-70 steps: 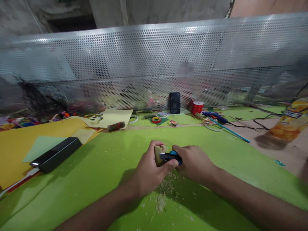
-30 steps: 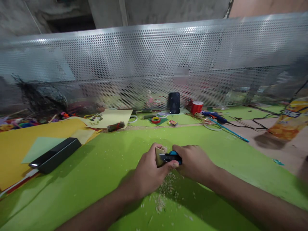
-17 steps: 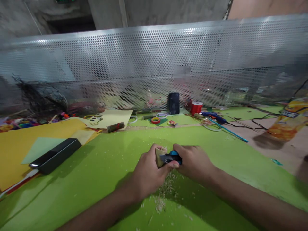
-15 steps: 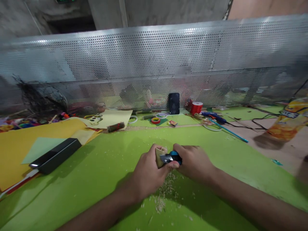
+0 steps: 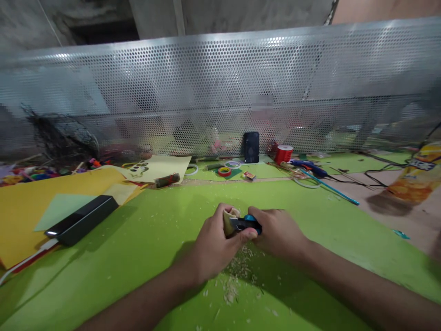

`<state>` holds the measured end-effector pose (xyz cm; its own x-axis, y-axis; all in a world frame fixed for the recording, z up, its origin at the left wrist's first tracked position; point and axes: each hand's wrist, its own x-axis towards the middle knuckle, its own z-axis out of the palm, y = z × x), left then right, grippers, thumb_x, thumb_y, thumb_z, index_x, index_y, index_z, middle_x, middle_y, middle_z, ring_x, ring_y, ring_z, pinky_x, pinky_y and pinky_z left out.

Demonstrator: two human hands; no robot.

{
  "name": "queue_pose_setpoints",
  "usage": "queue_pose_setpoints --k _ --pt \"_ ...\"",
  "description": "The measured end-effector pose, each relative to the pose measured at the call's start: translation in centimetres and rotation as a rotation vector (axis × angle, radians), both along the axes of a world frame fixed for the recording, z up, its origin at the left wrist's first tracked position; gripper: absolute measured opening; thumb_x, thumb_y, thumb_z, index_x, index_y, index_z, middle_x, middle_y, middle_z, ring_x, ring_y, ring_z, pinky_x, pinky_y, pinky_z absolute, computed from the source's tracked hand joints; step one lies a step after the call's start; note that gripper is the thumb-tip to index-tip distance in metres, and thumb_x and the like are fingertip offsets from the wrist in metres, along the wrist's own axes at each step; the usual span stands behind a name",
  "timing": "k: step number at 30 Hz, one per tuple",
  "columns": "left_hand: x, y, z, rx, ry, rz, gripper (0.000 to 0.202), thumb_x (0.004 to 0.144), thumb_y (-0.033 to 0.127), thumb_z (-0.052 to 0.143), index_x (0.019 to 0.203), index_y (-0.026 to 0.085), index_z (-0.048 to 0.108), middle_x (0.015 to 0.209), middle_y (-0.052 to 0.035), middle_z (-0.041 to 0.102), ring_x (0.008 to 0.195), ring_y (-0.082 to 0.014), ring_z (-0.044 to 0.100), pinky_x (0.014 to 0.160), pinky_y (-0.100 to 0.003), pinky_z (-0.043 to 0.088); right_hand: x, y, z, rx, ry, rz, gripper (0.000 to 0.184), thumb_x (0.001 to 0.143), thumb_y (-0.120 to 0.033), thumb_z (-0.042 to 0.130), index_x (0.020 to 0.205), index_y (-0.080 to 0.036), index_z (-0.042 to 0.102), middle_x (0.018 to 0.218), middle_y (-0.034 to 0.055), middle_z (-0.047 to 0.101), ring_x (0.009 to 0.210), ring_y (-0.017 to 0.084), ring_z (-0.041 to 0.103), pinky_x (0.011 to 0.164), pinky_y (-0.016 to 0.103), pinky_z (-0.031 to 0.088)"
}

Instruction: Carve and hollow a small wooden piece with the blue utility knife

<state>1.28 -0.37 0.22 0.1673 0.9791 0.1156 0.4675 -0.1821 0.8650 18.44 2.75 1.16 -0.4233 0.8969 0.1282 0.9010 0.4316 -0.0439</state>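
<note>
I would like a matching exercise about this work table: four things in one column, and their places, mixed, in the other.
Things:
1. pale piece
2. cutter
3. red spool
4. shavings

Places:
a. scattered on the green surface
b. held by the left hand
c. next to the blue glue gun
d. its handle in the right hand

Right pairs: 1-b, 2-d, 3-c, 4-a.
</note>
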Motion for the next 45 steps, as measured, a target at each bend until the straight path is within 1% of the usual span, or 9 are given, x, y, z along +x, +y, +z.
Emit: queue_pose_setpoints --k 5,9,12,17,24,31,35,39,45 --pt "-0.04 -0.11 -0.27 -0.017 -0.075 -0.025 0.054 0.081 0.055 0.065 0.12 0.024 0.045 0.104 -0.0046 0.06 0.087 -0.0197 0.057 0.075 -0.03 0.045 -0.25 -0.1 0.32 -0.026 -0.003 0.002 0.015 0.068 -0.024 0.058 0.083 -0.02 0.058 0.069 0.0055 0.068 0.053 0.016 0.051 0.049 0.027 0.015" --pt "0.0 0.13 -0.23 -0.042 -0.146 -0.047 0.052 0.079 0.05 0.069 0.116 0.023 0.045 0.104 -0.0045 0.059 0.088 -0.0191 0.056 0.077 -0.029 0.044 -0.3 -0.23 0.59 -0.041 -0.002 -0.002 0.015 0.07 -0.025 0.058 0.084 -0.02 0.058 0.071 0.0058 0.067 0.053 0.016 0.05 0.049 0.027 0.015" --pt "0.02 0.22 -0.14 -0.06 -0.175 -0.058 0.05 0.078 0.049 0.07 0.112 0.022 0.043 0.099 -0.0022 0.057 0.083 -0.0167 0.053 0.073 -0.027 0.042 -0.26 -0.31 0.66 -0.048 0.004 -0.001 0.014 0.07 -0.025 0.059 0.083 -0.02 0.058 0.07 0.0051 0.066 0.053 0.015 0.049 0.049 0.027 0.015" --pt "0.09 -0.12 0.06 -0.135 -0.169 -0.067 0.051 0.081 0.05 0.068 0.114 0.022 0.041 0.089 0.0009 0.053 0.073 -0.0133 0.048 0.065 -0.025 0.039 -0.24 -0.33 0.53 -0.058 0.018 -0.001 0.011 0.07 -0.025 0.059 0.08 -0.02 0.056 0.068 0.004 0.064 0.052 0.014 0.047 0.049 0.026 0.016" --pt "0.08 -0.13 0.1 -0.143 -0.209 -0.119 0.043 0.082 0.048 0.067 0.105 0.021 0.043 0.079 0.0037 0.049 0.066 -0.0107 0.042 0.059 -0.022 0.035 -0.33 -0.26 0.46 -0.056 0.029 0.007 0.011 0.069 -0.023 0.059 0.079 -0.021 0.056 0.067 0.0036 0.065 0.052 0.014 0.048 0.049 0.026 0.016" --pt "0.12 -0.14 0.42 -0.125 -0.14 -0.081 0.046 0.079 0.053 0.068 0.102 0.02 0.045 0.079 0.0025 0.053 0.065 -0.0119 0.044 0.059 -0.023 0.035 -0.18 -0.35 0.4 -0.027 0.012 -0.015 0.012 0.069 -0.023 0.058 0.08 -0.021 0.056 0.068 0.0045 0.067 0.054 0.016 0.052 0.049 0.026 0.016" --pt "0.16 -0.19 0.58 -0.102 -0.057 -0.049 0.043 0.079 0.054 0.067 0.096 0.02 0.048 0.074 0.0033 0.054 0.063 -0.0125 0.044 0.057 -0.024 0.034 -0.1 -0.34 0.32 -0.007 0.003 -0.033 0.012 0.071 -0.024 0.058 0.083 -0.021 0.056 0.072 0.0058 0.068 0.056 0.017 0.055 0.049 0.026 0.016" --pt "0.15 -0.21 0.63 -0.088 -0.012 -0.026 0.042 0.08 0.056 0.065 0.096 0.019 0.051 0.073 0.0027 0.056 0.063 -0.0132 0.046 0.056 -0.024 0.035 -0.09 -0.29 0.24 0.002 0.001 -0.037 0.011 0.074 -0.024 0.055 0.084 -0.021 0.055 0.072 0.0058 0.069 0.056 0.018 0.056 0.05 0.027 0.016" --pt "0.31 -0.33 0.69 -0.078 0.006 0.008 0.038 0.079 0.052 0.067 0.093 0.019 0.053 0.072 0.0023 0.058 0.062 -0.014 0.048 0.055 -0.024 0.035 -0.14 -0.25 0.04 -0.005 0.009 -0.04 0.011 0.072 -0.022 0.056 0.082 -0.021 0.054 0.069 0.0046 0.068 0.053 0.017 0.053 0.049 0.027 0.016"
